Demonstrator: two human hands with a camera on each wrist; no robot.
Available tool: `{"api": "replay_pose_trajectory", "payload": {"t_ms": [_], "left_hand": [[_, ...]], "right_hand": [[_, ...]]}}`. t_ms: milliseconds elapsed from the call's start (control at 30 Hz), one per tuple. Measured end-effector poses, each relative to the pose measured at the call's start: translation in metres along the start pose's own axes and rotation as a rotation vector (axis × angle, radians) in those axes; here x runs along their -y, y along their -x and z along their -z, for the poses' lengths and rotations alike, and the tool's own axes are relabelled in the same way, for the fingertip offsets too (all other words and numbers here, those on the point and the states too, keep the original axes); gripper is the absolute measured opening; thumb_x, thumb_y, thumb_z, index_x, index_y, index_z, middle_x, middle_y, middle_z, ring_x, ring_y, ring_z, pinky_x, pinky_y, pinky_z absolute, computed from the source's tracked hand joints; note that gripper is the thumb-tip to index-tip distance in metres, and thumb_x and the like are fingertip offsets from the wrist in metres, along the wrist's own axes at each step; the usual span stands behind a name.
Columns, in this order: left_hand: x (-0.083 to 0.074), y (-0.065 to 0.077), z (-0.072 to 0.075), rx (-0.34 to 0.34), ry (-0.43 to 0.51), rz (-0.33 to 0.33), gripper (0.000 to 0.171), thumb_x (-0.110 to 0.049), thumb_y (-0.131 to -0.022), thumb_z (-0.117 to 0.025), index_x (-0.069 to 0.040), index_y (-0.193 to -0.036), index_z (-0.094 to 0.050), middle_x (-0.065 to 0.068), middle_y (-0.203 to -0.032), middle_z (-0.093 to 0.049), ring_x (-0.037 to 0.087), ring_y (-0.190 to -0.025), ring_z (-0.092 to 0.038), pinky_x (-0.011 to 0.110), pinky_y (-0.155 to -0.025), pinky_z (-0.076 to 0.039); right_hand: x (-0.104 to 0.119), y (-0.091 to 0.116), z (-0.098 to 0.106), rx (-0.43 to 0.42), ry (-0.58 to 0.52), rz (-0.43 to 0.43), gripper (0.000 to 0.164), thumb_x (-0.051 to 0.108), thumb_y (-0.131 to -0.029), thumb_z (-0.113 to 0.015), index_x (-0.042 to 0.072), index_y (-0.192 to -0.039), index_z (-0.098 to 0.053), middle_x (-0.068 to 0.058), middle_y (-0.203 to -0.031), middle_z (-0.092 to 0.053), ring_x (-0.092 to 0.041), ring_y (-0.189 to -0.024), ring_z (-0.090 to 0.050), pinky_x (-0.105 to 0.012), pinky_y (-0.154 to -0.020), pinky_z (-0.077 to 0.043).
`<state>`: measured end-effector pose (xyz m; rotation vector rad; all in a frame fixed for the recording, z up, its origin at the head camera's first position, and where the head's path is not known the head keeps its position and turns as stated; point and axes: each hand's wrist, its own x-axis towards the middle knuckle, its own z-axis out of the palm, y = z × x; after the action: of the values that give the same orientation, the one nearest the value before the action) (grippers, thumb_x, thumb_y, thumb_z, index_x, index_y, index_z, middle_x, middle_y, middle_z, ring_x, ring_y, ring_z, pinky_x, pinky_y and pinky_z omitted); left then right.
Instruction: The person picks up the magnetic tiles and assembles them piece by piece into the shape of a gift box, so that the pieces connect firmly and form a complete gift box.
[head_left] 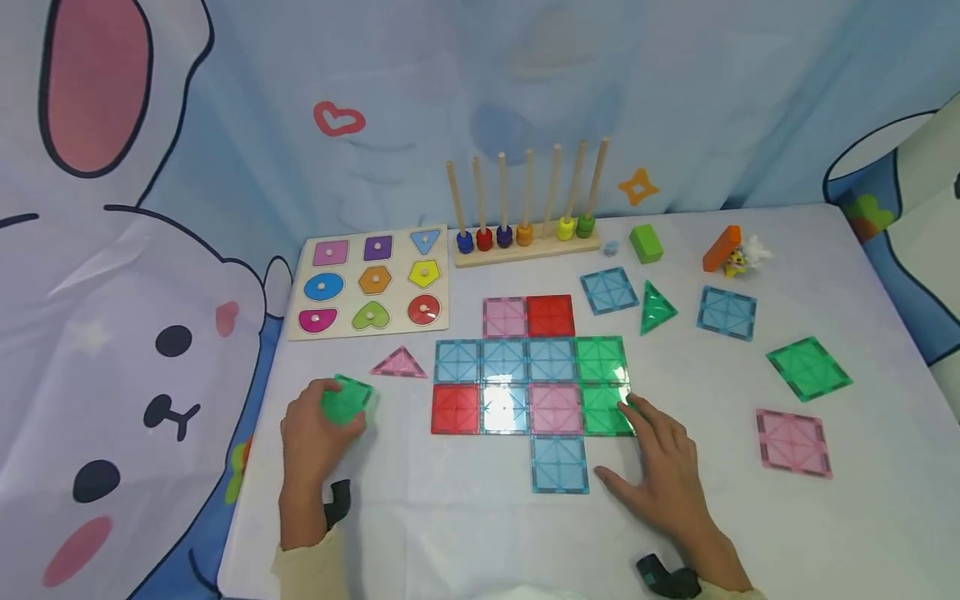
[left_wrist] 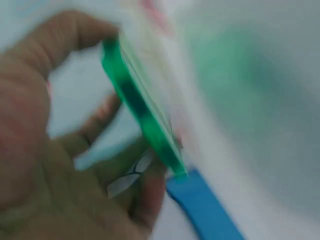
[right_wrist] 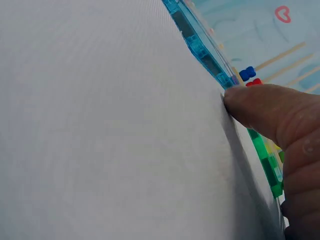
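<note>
My left hand [head_left: 313, 437] pinches a green square magnetic tile [head_left: 347, 400] by its edges, left of a flat layout of joined tiles. In the left wrist view that tile [left_wrist: 142, 112] is seen edge-on between thumb and fingers. The layout mixes red [head_left: 455, 409], pink [head_left: 555, 408], blue [head_left: 503, 361] and green tiles [head_left: 602, 359]. At its right side lies my right hand [head_left: 670, 471], fingers relaxed, fingertips at the edge of the lower green tile [head_left: 606, 409]. Its thumb is close to the bottom blue tile [head_left: 559, 465]; whether it touches is unclear.
A pink triangle tile [head_left: 401, 363] lies near the left hand. Behind stand a shape puzzle board [head_left: 345, 321] and a pegged bead rack [head_left: 480, 257]. To the right are loose blue [head_left: 727, 313], green [head_left: 808, 368] and pink tiles [head_left: 793, 442], plus blocks [head_left: 647, 243].
</note>
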<state>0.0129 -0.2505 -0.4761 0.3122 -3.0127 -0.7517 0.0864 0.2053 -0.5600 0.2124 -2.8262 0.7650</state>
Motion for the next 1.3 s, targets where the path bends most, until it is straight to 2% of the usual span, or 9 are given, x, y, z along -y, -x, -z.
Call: {"api": "replay_pose_trajectory", "payload": {"t_ms": [133,233,300,400,533,733,967,1100,1300], "left_hand": [[-0.048,0.013,-0.004,0.196,0.018,-0.319,0.071,-0.028,-0.062,-0.086,-0.023,-0.123,-0.050,-0.002,-0.124,-0.053,0.020,-0.113,-0.046,0.051,-0.089,-0.038],[-0.085,0.026,-0.024,0.370,0.001,-0.550,0.072,-0.028,-0.060,-0.086,-0.028,-0.122,-0.049,-0.013,-0.122,-0.051,0.010,-0.114,-0.043,0.045,-0.092,-0.035],[-0.102,0.035,-0.040,0.472,-0.012,-0.660,0.070,-0.029,-0.062,-0.084,-0.030,-0.122,-0.048,-0.016,-0.122,-0.049,0.007,-0.114,-0.040,0.042,-0.094,-0.033],[-0.114,0.046,-0.057,0.560,-0.078,-0.740,0.073,-0.028,-0.062,-0.083,-0.029,-0.125,-0.046,-0.013,-0.125,-0.047,0.011,-0.114,-0.038,0.043,-0.096,-0.033],[-0.117,0.052,-0.069,0.536,-0.162,-0.758,0.077,-0.027,-0.059,-0.084,-0.028,-0.125,-0.046,-0.010,-0.127,-0.044,0.014,-0.114,-0.037,0.042,-0.092,-0.036],[-0.122,0.054,-0.079,0.508,-0.218,-0.772,0.081,-0.029,-0.061,-0.084,-0.028,-0.132,-0.044,-0.005,-0.131,-0.040,0.018,-0.120,-0.034,0.042,-0.092,-0.038],[-0.126,0.054,-0.089,0.520,-0.173,-0.802,0.086,-0.028,-0.061,-0.086,-0.033,-0.135,-0.042,-0.010,-0.131,-0.043,0.012,-0.116,-0.037,0.039,-0.094,-0.040],[-0.124,0.052,-0.094,0.514,-0.137,-0.817,0.084,-0.037,-0.066,-0.084,-0.034,-0.138,-0.040,-0.011,-0.137,-0.040,0.012,-0.120,-0.037,0.039,-0.094,-0.040],[-0.121,0.039,-0.098,0.364,-0.126,-0.754,0.088,-0.057,-0.073,-0.072,-0.036,-0.147,-0.029,-0.005,-0.156,-0.018,0.027,-0.138,-0.022,0.055,-0.101,-0.032]], "right_hand": [[0.000,-0.004,0.001,-0.034,-0.021,0.008,0.092,0.047,-0.063,-0.079,0.022,-0.143,-0.040,-0.004,-0.150,-0.032,-0.032,-0.129,-0.031,-0.052,-0.089,-0.027],[-0.001,-0.005,0.001,-0.044,-0.045,-0.005,0.086,0.043,-0.066,-0.078,0.022,-0.141,-0.043,-0.003,-0.148,-0.035,-0.031,-0.129,-0.033,-0.052,-0.090,-0.027],[0.000,-0.005,0.001,-0.047,-0.052,-0.015,0.085,0.041,-0.066,-0.078,0.022,-0.141,-0.043,-0.002,-0.148,-0.036,-0.031,-0.129,-0.033,-0.051,-0.091,-0.027],[0.002,-0.007,-0.001,-0.047,-0.060,-0.016,0.084,0.039,-0.066,-0.079,0.022,-0.140,-0.044,-0.003,-0.147,-0.037,-0.030,-0.129,-0.034,-0.051,-0.092,-0.027],[0.003,-0.007,-0.001,-0.052,-0.058,-0.017,0.082,0.039,-0.067,-0.078,0.022,-0.140,-0.044,-0.003,-0.147,-0.038,-0.029,-0.129,-0.034,-0.051,-0.092,-0.027],[0.000,-0.005,0.001,-0.063,-0.058,-0.032,0.081,0.039,-0.067,-0.076,0.022,-0.140,-0.044,-0.004,-0.146,-0.039,-0.029,-0.129,-0.034,-0.051,-0.092,-0.027],[-0.001,-0.005,0.001,-0.067,-0.073,-0.029,0.081,0.038,-0.068,-0.076,0.023,-0.141,-0.044,-0.004,-0.146,-0.039,-0.029,-0.128,-0.034,-0.051,-0.092,-0.027],[-0.001,-0.006,0.001,-0.073,-0.077,-0.033,0.081,0.037,-0.068,-0.076,0.023,-0.141,-0.044,-0.004,-0.145,-0.039,-0.029,-0.128,-0.035,-0.051,-0.091,-0.027],[0.002,-0.010,-0.002,-0.145,-0.085,-0.106,0.075,0.033,-0.072,-0.075,0.012,-0.138,-0.046,-0.010,-0.144,-0.039,-0.034,-0.125,-0.035,-0.054,-0.091,-0.030]]}}
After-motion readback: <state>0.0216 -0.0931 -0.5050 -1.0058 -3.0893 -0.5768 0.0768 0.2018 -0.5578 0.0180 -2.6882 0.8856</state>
